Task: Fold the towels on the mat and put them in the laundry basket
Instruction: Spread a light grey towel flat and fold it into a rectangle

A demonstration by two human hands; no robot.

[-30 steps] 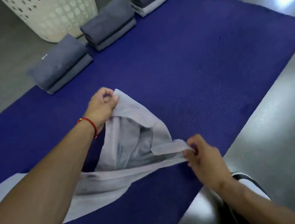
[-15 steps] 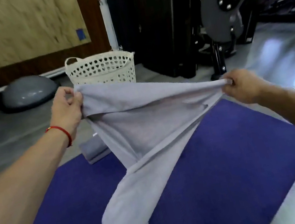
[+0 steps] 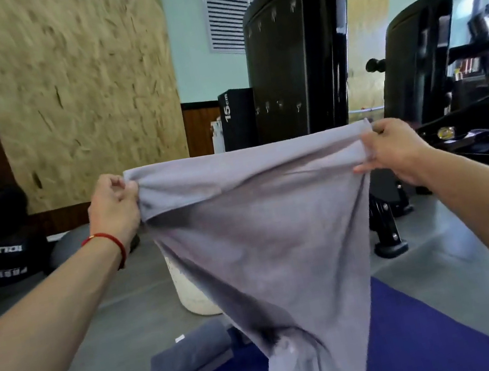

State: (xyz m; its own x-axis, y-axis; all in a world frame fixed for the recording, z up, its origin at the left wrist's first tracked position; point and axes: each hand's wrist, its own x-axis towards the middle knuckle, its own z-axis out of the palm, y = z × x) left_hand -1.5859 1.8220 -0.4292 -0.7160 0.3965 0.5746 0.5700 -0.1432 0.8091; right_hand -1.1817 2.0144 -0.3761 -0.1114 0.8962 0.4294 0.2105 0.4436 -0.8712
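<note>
While your left hand [image 3: 112, 205] and right hand [image 3: 393, 149] each pinch a top corner, the pale towel [image 3: 266, 240] hangs above the mat [image 3: 426, 333], bunched at its bottom. It looks soft and limp, so grip at the corners and lower it flat.

Your light grey towel [image 3: 266, 240] hangs stretched between your left hand [image 3: 113, 208] and right hand [image 3: 394, 152], hiding most of the white laundry basket [image 3: 190, 293] on the far floor. Near left, a folded dark towel [image 3: 192, 361] lies on the blue mat [image 3: 442, 330]. You have open grey floor [image 3: 106, 334] left of the basket. Black gym machines [image 3: 298, 54] stand far right.
</note>
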